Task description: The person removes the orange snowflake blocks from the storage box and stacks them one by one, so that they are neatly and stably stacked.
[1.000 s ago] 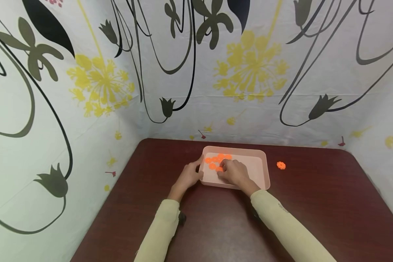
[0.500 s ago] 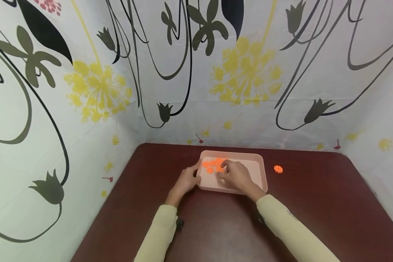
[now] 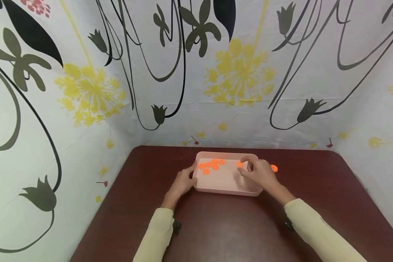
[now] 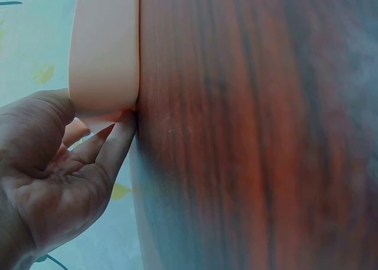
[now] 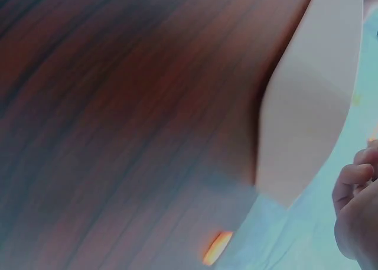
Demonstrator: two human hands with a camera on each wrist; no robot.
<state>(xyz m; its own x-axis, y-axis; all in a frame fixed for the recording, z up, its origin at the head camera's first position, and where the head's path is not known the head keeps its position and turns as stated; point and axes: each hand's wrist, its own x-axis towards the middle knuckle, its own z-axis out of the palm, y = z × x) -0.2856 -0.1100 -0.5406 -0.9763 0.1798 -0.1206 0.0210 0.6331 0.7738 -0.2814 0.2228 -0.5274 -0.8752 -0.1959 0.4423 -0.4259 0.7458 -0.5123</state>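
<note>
In the head view, a shallow pale pink tray (image 3: 227, 182) stands on the table. My left hand (image 3: 182, 182) grips its left short side; the left wrist view shows thumb and fingers at the tray's (image 4: 105, 51) end. My right hand (image 3: 258, 174) is over the tray's right half, pinching a small orange disc (image 3: 239, 164) between thumb and fingertips. Several similar orange discs (image 3: 215, 167) lie grouped in the tray's left half. In the right wrist view, my right hand (image 5: 360, 205) shows partly at the edge, its fingers curled; the pinched disc is mostly hidden there.
An orange scalloped piece (image 3: 274, 168) lies on the dark wooden table (image 3: 222, 225), right of the tray and partly behind my right hand. Patterned cloth (image 3: 196, 91) stands behind the table and along its left and right sides.
My right hand has picked one orange disc from the group and carried it rightward across the tray. The left hand stays at the tray's left side. The head view has shifted slightly.
</note>
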